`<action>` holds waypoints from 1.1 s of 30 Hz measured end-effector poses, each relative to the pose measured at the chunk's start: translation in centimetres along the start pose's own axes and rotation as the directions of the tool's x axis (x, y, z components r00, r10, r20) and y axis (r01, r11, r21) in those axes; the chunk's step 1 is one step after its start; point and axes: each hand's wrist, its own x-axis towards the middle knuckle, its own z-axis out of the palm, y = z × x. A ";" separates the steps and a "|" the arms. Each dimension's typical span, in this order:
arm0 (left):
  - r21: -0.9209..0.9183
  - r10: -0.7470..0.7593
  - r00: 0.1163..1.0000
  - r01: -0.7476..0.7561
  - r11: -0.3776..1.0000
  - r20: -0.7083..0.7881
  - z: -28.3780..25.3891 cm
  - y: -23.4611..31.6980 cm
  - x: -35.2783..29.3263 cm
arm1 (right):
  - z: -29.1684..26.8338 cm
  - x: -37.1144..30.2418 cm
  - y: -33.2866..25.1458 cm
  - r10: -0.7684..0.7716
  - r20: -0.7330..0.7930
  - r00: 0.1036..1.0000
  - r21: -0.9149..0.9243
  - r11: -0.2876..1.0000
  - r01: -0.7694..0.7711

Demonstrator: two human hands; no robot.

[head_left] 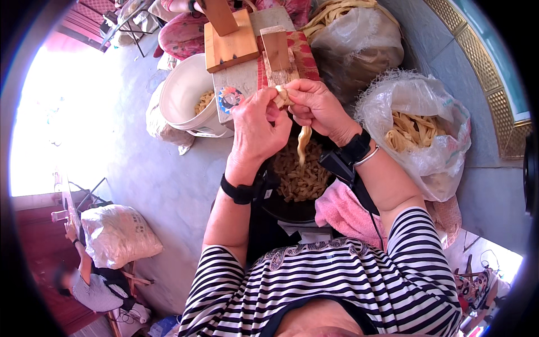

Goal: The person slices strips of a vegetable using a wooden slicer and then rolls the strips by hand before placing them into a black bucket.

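Note:
Between my two hands is a pale yellow tofu skin strip (304, 147), folded into a small knot at the top. Its loose tail hangs down below my fingers. My left hand (258, 129) pinches the knot from the left, thumb and fingers drawn together. From the right, my right hand (319, 106) grips the same strip between thumb and curled fingers. Under the hanging tail is a dark round tub (281, 212) heaped with short tofu skin pieces (300, 180). Just beyond my fingertips stands a wooden block (275, 50) on a narrow board.
A white bucket (185, 92) with some pieces inside stands left of the bench (247, 81). Sacks of long strips sit right (415, 92) and far right (359, 45). A pink towel (348, 210) lies by my lap. Other people sit across the bench and at lower left.

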 end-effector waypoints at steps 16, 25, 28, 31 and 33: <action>-0.792 -0.234 0.775 0.610 0.030 0.588 -1.8 -2.4 0.5 | -0.9 -1.1 -3.9 -0.312 0.145 0.939 -0.629 0.703 0.331; 0.104 0.128 0.968 -0.153 0.983 0.215 -0.5 -0.2 0.5 | -0.8 -0.3 -1.5 -0.309 0.127 0.942 -0.671 0.673 0.311; 0.124 0.031 0.923 -0.086 0.989 0.385 -0.5 -0.5 0.3 | -0.8 -0.5 -2.5 -0.259 0.162 0.952 -0.761 0.582 0.287; 0.147 0.006 0.874 -0.089 0.985 0.485 -1.3 -1.3 0.4 | -0.9 -0.8 -3.2 -0.216 0.164 0.962 -0.820 0.512 0.255; 0.186 0.005 0.868 -0.112 0.976 0.496 -1.0 -2.3 0.9 | -1.8 -0.3 -3.3 -0.172 0.141 0.975 -0.839 0.502 0.210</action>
